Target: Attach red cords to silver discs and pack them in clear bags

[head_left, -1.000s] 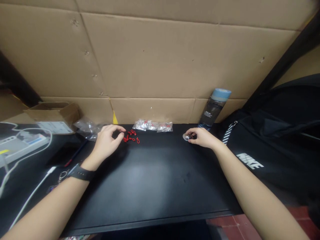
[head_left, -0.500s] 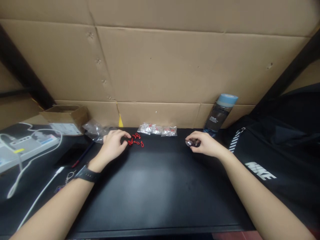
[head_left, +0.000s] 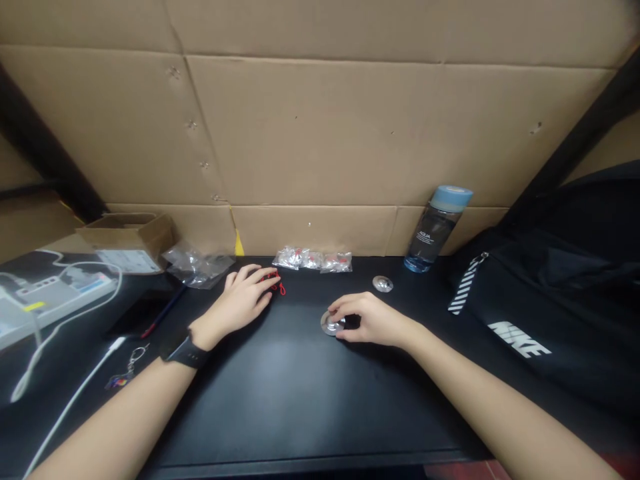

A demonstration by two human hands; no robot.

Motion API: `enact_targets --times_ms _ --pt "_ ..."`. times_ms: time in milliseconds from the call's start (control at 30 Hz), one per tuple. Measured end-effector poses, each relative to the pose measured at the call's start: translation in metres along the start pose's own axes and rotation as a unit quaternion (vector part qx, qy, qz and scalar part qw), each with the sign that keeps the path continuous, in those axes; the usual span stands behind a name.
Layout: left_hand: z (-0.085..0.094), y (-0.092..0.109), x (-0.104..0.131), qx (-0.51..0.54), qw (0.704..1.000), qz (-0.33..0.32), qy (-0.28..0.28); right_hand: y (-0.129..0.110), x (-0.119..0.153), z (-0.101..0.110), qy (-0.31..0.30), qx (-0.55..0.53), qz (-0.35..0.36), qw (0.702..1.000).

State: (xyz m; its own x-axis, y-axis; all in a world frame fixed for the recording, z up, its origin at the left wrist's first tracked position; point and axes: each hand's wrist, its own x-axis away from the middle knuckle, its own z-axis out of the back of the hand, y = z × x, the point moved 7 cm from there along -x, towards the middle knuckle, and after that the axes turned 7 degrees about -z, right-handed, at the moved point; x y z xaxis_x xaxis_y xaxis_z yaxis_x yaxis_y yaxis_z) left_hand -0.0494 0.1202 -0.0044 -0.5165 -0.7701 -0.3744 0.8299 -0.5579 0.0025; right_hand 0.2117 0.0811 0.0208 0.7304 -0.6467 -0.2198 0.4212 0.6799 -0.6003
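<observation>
My right hand (head_left: pixel 357 319) pinches a shiny round metal disc (head_left: pixel 327 325), shaped like a finger cymbal, at the middle of the black table. A second such disc (head_left: pixel 383 284) lies flat further back on the right. With its fingers stretched out, my left hand (head_left: pixel 247 293) rests over the small red cord loops (head_left: pixel 283 289) and partly covers them. Whether any loop is between those fingers is hidden. Small clear packets (head_left: pixel 313 260) with silvery and red contents lie in a row behind.
A water bottle (head_left: pixel 434 230) and a black bag (head_left: pixel 520 300) stand at right. On the left are a crumpled plastic bag (head_left: pixel 197 265), a small carton (head_left: pixel 127 241), a power strip (head_left: pixel 60 293), a white cable (head_left: pixel 75 400) and a keychain (head_left: pixel 127 370). Cardboard (head_left: pixel 310 133) walls the back.
My right hand has moved left and nearer with one disc, while the other disc now lies on the table. My left hand has slid right over the red loops.
</observation>
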Motion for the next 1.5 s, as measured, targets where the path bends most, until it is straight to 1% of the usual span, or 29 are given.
enact_targets --times_ms 133,333,467,567,733,900,1000,1167,1267,1400,1500 --pt "0.002 0.008 -0.001 -0.004 0.999 -0.027 0.019 0.004 0.001 0.002 -0.007 0.005 0.000 1.000" --pt "0.008 0.017 -0.008 -0.026 0.999 -0.031 0.034 -0.001 0.001 0.004 -0.004 0.023 0.007 1.000" --pt "0.007 0.018 -0.010 -0.036 0.998 -0.034 0.033 0.000 0.002 0.006 0.009 0.031 -0.023 0.999" --pt "0.005 0.018 -0.010 -0.033 0.999 -0.035 0.025 0.001 0.002 0.005 0.004 0.031 -0.033 0.999" --pt "0.004 0.021 -0.011 -0.029 0.999 -0.041 0.017 0.000 0.001 0.003 -0.007 0.037 -0.017 0.999" --pt "0.007 0.023 -0.010 -0.008 0.999 -0.035 0.036 -0.004 0.002 0.002 -0.009 0.036 0.005 0.999" --pt "0.008 0.023 -0.009 0.013 0.998 -0.032 0.047 -0.007 0.002 -0.003 -0.017 0.043 0.015 0.999" --pt "0.007 0.023 -0.007 0.045 0.997 -0.040 0.045 -0.010 -0.001 -0.010 -0.036 0.054 0.020 0.998" --pt "0.007 0.022 -0.007 0.068 0.996 -0.035 0.049 -0.009 -0.001 -0.009 -0.042 0.054 0.004 0.998" --pt "0.004 0.023 -0.008 0.108 0.993 -0.028 0.029 -0.004 0.002 -0.004 -0.055 0.069 -0.040 0.995" --pt "0.004 0.026 -0.008 0.120 0.992 -0.035 0.021 0.000 0.005 -0.003 -0.079 0.071 -0.071 0.992"
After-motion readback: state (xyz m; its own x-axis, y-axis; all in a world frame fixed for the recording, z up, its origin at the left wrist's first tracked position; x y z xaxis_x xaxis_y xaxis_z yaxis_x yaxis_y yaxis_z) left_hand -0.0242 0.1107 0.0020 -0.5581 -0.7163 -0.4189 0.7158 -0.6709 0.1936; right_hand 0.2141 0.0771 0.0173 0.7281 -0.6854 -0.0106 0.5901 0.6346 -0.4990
